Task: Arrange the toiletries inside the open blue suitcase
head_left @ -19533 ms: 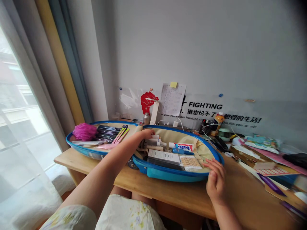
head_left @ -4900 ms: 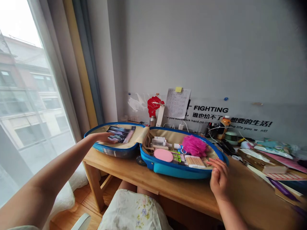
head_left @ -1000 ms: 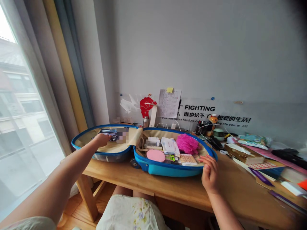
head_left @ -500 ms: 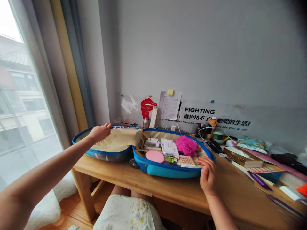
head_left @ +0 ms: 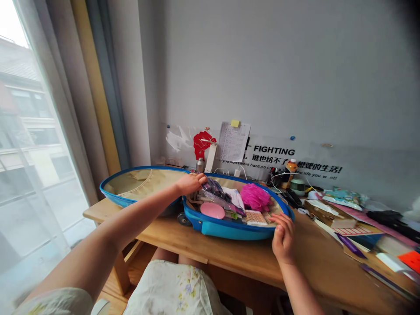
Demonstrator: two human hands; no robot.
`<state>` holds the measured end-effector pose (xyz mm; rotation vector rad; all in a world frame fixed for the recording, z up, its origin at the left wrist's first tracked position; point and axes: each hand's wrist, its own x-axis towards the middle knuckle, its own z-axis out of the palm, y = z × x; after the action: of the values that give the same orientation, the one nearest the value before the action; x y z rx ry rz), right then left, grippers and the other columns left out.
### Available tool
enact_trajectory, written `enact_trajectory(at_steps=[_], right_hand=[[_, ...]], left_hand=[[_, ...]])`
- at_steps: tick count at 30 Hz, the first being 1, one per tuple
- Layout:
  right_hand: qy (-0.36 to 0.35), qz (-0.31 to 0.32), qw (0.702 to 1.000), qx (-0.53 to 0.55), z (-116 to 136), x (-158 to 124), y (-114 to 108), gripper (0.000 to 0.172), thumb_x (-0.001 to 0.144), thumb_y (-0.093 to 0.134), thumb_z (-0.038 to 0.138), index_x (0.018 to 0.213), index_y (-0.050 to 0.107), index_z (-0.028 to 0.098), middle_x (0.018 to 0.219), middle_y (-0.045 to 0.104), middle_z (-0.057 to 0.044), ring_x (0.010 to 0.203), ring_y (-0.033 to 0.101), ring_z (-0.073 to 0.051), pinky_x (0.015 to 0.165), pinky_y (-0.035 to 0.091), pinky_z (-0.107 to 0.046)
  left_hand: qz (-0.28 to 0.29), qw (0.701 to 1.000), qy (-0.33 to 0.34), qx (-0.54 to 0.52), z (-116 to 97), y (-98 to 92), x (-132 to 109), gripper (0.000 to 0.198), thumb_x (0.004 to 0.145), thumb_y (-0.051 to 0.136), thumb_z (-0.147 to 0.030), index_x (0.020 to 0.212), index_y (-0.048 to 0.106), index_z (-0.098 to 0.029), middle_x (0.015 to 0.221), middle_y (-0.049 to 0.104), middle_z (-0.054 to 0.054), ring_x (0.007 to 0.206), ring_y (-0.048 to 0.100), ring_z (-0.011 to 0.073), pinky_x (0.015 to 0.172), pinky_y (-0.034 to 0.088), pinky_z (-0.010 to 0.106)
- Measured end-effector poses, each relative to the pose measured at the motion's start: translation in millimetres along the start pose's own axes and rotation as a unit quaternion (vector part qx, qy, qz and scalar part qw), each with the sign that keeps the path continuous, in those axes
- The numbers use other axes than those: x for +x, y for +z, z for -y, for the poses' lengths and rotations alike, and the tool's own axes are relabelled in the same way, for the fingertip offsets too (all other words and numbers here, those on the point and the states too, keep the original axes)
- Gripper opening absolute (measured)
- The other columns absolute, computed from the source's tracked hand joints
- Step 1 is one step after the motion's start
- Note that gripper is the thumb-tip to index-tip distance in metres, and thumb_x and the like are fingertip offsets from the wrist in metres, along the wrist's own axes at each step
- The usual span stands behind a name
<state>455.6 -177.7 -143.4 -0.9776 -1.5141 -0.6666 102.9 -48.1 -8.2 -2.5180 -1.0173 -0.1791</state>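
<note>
An open blue hard-shell suitcase lies on the wooden desk, its beige-lined lid half to the left. My left hand reaches over the right half, fingers on the end of a clear pouch of dark items. The pouch lies across a white packet. Nearby are a pink round sponge, a pink mesh bath puff and a box of cotton swabs. My right hand grips the suitcase's front rim.
Papers, books, purple pens and a black cloth crowd the desk's right side. A bottle, cables and a green cup stand along the wall behind the suitcase. A curtain and window are on the left, and my lap is below the desk edge.
My left hand has moved right from the lid half to the main half, and the pouch now lies there. The lid lining shows bare. My right hand stays on the rim.
</note>
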Motion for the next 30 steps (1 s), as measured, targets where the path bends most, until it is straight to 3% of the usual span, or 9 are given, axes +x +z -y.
enact_trajectory(at_steps=[7,12,17,24,30], right_hand=[[0.008,0.001,1.000,0.007,0,0,-1,0.035,0.098,0.031,0.029,0.095,0.065,0.021,0.097,0.067,-0.010,0.110,0.059,-0.026,0.096,0.046,-0.050],[-0.002,0.005,1.000,-0.002,2,1,-2,0.032,0.097,0.032,0.024,0.097,0.064,0.020,0.100,0.067,-0.010,0.112,0.058,-0.025,0.097,0.046,-0.048],[0.012,0.006,1.000,0.008,3,1,-2,0.032,0.097,0.033,0.026,0.096,0.065,0.021,0.100,0.067,-0.010,0.112,0.058,-0.025,0.098,0.045,-0.048],[0.006,0.006,1.000,-0.001,1,1,-2,0.032,0.097,0.033,0.024,0.095,0.065,0.021,0.099,0.067,-0.010,0.111,0.058,-0.024,0.097,0.045,-0.048],[0.017,0.006,1.000,-0.011,-1,-1,-1,0.034,0.097,0.031,0.028,0.093,0.064,0.020,0.096,0.066,-0.010,0.109,0.059,-0.025,0.097,0.046,-0.049]], left_hand=[[0.046,0.997,0.051,-0.039,-5,13.3,13,0.030,0.091,0.046,-0.015,0.119,0.057,-0.019,0.118,0.063,0.011,0.106,0.063,0.0222,0.088,0.049,0.031],[0.100,0.989,0.031,-0.104,3,13.1,11,0.038,0.081,0.054,-0.009,0.116,0.063,-0.019,0.116,0.065,0.008,0.089,0.066,0.0191,0.081,0.049,0.026],[0.144,0.976,-0.001,-0.161,6,19.0,11,0.048,0.072,0.054,-0.002,0.114,0.067,-0.020,0.111,0.070,0.006,0.090,0.066,0.0206,0.080,0.049,0.027],[0.117,0.981,-0.029,-0.153,-3,29.9,7,0.026,0.086,0.051,-0.022,0.100,0.072,-0.022,0.100,0.074,0.006,0.093,0.067,0.0226,0.100,0.043,0.041],[0.097,0.985,-0.031,-0.140,-12,33.1,1,0.036,0.090,0.053,-0.045,0.110,0.070,-0.020,0.112,0.073,0.009,0.112,0.062,0.0256,0.108,0.037,0.041]])
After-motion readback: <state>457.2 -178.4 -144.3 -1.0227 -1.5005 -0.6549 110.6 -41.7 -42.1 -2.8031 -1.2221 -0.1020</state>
